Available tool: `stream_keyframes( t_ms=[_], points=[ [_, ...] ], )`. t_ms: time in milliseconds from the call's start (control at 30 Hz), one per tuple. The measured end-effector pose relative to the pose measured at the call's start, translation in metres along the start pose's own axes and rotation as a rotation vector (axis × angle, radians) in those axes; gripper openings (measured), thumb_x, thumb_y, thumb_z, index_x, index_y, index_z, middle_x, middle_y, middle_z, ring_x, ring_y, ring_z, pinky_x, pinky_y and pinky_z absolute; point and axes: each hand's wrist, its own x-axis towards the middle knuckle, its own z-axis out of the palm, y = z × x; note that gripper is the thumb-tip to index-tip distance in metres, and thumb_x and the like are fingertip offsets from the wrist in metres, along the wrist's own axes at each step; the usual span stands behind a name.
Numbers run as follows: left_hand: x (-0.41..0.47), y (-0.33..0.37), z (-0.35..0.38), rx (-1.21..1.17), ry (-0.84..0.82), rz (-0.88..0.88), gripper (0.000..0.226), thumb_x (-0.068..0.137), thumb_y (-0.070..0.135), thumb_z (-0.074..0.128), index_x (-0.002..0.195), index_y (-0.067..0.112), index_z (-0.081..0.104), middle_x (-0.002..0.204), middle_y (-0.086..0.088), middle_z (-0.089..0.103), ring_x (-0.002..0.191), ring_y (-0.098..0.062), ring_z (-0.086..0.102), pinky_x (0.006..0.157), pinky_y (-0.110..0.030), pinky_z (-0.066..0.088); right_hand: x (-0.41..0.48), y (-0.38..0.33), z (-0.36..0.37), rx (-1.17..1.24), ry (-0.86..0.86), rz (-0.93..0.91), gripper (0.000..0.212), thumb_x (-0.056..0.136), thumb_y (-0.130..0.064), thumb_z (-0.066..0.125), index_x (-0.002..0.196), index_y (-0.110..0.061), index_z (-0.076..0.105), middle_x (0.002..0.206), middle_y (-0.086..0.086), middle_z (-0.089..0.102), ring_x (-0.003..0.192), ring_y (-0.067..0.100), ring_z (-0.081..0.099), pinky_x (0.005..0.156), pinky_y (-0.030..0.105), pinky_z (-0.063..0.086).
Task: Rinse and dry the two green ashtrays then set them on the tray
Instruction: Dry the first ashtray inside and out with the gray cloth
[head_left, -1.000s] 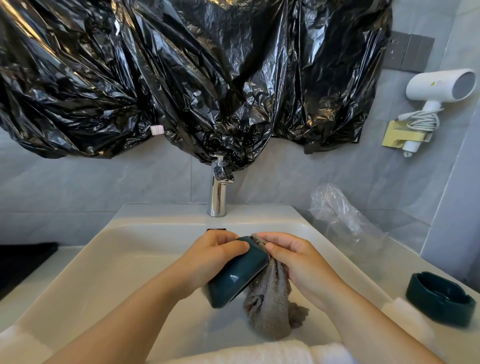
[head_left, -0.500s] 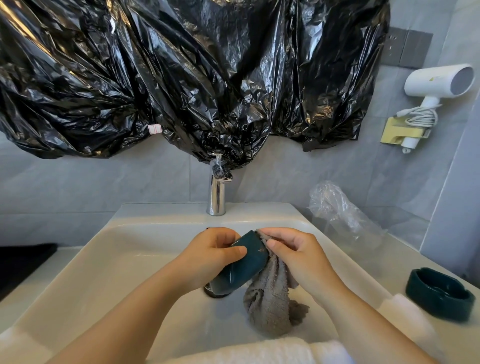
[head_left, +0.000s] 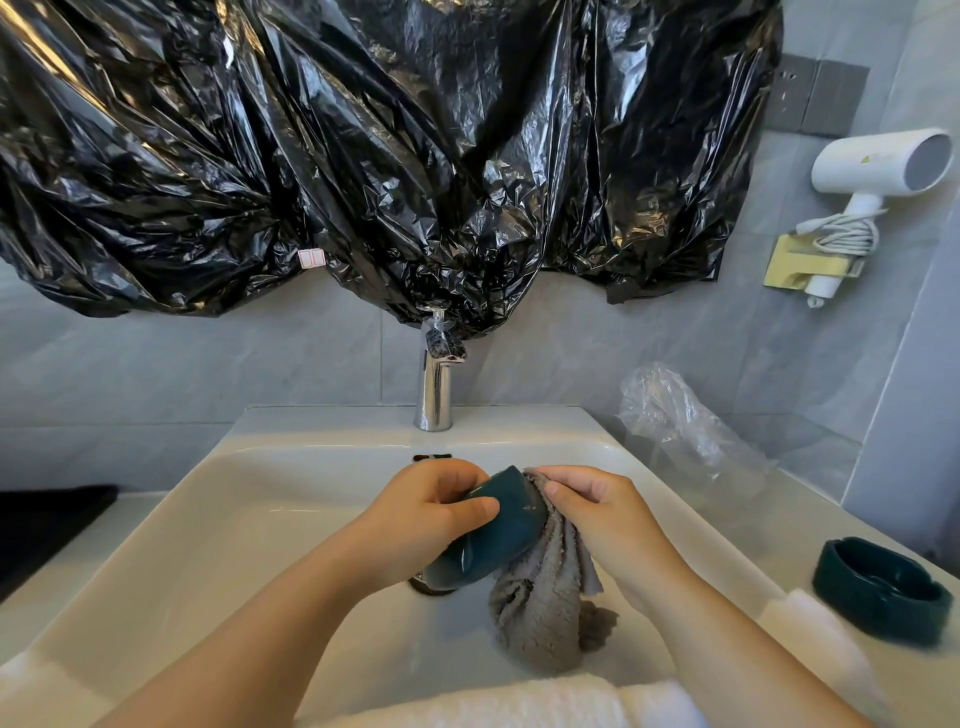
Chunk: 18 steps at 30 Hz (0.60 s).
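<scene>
Both forearms reach in from the bottom edge, the left from 7 o'clock and the right from 5 o'clock, and meet above the middle of the white sink (head_left: 208, 519). The left hand (head_left: 431, 512) grips a green ashtray (head_left: 498, 535), with the thumb laid across its smooth outer wall and the fingers curled over the far side. The ashtray is tilted on its side in the air, its high end toward 1 o'clock and its low end toward 7 o'clock, above the drain (head_left: 420, 586).

The right hand (head_left: 597, 512), knuckles up and fingers curled, pinches a grey cloth (head_left: 545, 608) against the ashtray's high end. The rest of the cloth hangs in a bunch toward 6 o'clock, down into the basin.

A second green ashtray (head_left: 883, 590) stands upright on the desk (head_left: 789, 504) at 4 o'clock from the hands, well apart from them and just beside a white towel (head_left: 519, 701) that lies along the near edge of the sink.

At 12 o'clock the chrome faucet (head_left: 435, 395) stands at the back rim, its top wrapped in the black plastic sheet (head_left: 363, 156) that covers the wall. A clear plastic bag (head_left: 675, 415) lies at 2 o'clock, and a white hair dryer (head_left: 878, 166) hangs on the wall above it.
</scene>
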Motion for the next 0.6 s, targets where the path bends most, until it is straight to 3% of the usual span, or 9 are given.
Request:
stream_keyframes(
  t_ms=[200, 400, 600],
  points=[
    [0.004, -0.002, -0.002, -0.092, 0.030, -0.059, 0.010, 0.091, 0.019, 0.061, 0.092, 0.012, 0.069, 0.090, -0.011, 0.074, 0.078, -0.020, 0.067, 0.073, -0.032, 0.051, 0.001, 0.000, -0.001, 0.192, -0.051, 0.109, 0.023, 0.096, -0.011, 0.056, 0.107, -0.019, 0.075, 0.106, -0.001, 0.075, 0.104, 0.019, 0.068, 0.097, 0.044, 0.053],
    [0.005, -0.004, 0.001, -0.108, 0.046, -0.128, 0.022, 0.093, 0.021, 0.059, 0.099, 0.001, 0.067, 0.097, -0.019, 0.072, 0.077, -0.022, 0.065, 0.075, -0.034, 0.049, -0.005, -0.007, 0.002, 0.095, -0.120, 0.018, 0.022, 0.095, -0.014, 0.059, 0.107, -0.023, 0.075, 0.105, -0.008, 0.074, 0.103, 0.012, 0.068, 0.094, 0.037, 0.054],
    [0.008, -0.008, 0.002, -0.034, 0.041, -0.082, 0.011, 0.093, 0.012, 0.059, 0.095, 0.005, 0.067, 0.096, -0.016, 0.073, 0.090, -0.031, 0.067, 0.089, -0.043, 0.053, -0.004, -0.010, 0.007, -0.053, -0.042, -0.082, 0.026, 0.097, -0.018, 0.056, 0.115, -0.027, 0.072, 0.111, -0.013, 0.071, 0.108, 0.008, 0.064, 0.097, 0.036, 0.053]
  ],
)
